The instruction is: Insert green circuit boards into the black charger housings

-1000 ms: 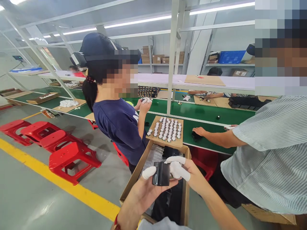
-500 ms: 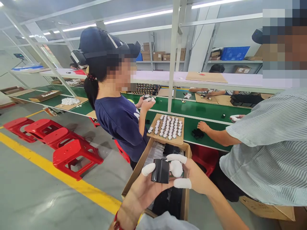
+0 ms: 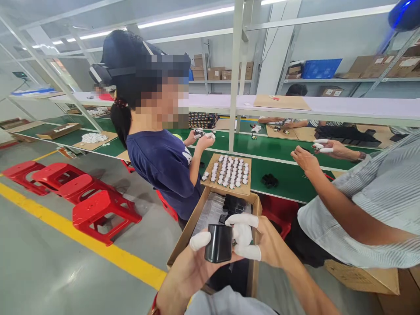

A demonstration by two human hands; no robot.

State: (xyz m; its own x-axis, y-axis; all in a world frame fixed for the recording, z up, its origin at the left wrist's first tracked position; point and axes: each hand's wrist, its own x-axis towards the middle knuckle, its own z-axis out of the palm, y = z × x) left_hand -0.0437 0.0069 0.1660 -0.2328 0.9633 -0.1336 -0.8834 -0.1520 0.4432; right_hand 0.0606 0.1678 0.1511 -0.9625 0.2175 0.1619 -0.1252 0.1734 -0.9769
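Observation:
A glossy black plastic housing [image 3: 218, 243] is gripped by my left hand [image 3: 193, 264], a white-covered thumb on its left side. Right beside it, my right hand [image 3: 267, 240] pinches a small part with a round white top [image 3: 243, 235] between white-covered fingertips. The white-topped part sits against the housing's right edge; whether it goes inside I cannot tell. Beneath both hands stands an open cardboard box [image 3: 255, 280] with a clear plastic tray [image 3: 210, 209] and black housings [image 3: 233, 203] in it.
Just beyond the box, a cardboard sheet [image 3: 246, 186] carries rows of white-topped parts. Black pieces [image 3: 269, 180] lie on the green bench [image 3: 278, 168]. A person in navy [image 3: 157, 166] works at left, another in stripes [image 3: 354, 210] at right. Red stools [image 3: 101, 214] stand left.
The black housing has turned in my left hand, showing a smooth face, and is slightly lower. The co-worker at right has raised both hands away from the black pieces on the bench.

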